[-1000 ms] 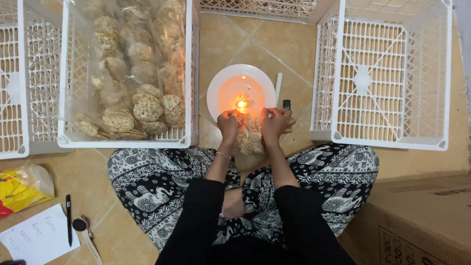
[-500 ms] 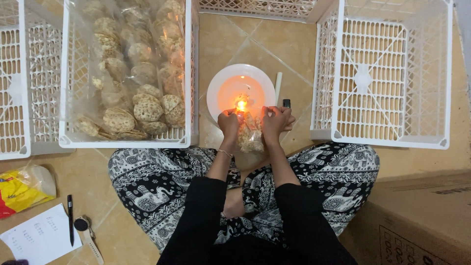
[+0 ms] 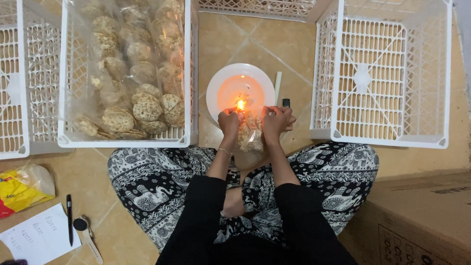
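Observation:
I sit cross-legged on a tiled floor. My left hand (image 3: pixel 229 122) and my right hand (image 3: pixel 276 120) both pinch the top of a small clear plastic bag of round crackers (image 3: pixel 250 135). The bag's top edge is held right at a small flame (image 3: pixel 241 104) burning on a white plate (image 3: pixel 221 88) just beyond my hands. The bag hangs down between my wrists, above my legs.
A white plastic crate (image 3: pixel 189 73) at the left holds several bagged round crackers (image 3: pixel 140 105). An empty white crate (image 3: pixel 392 73) stands at the right. A white candle (image 3: pixel 277 86) and a dark lighter (image 3: pixel 286 102) lie beside the plate. Paper, pen and a watch lie lower left; a cardboard box (image 3: pixel 422 221) lower right.
My hands have stayed at the flame; the bag has shifted slightly along its top edge between my fingers. Nothing else has moved.

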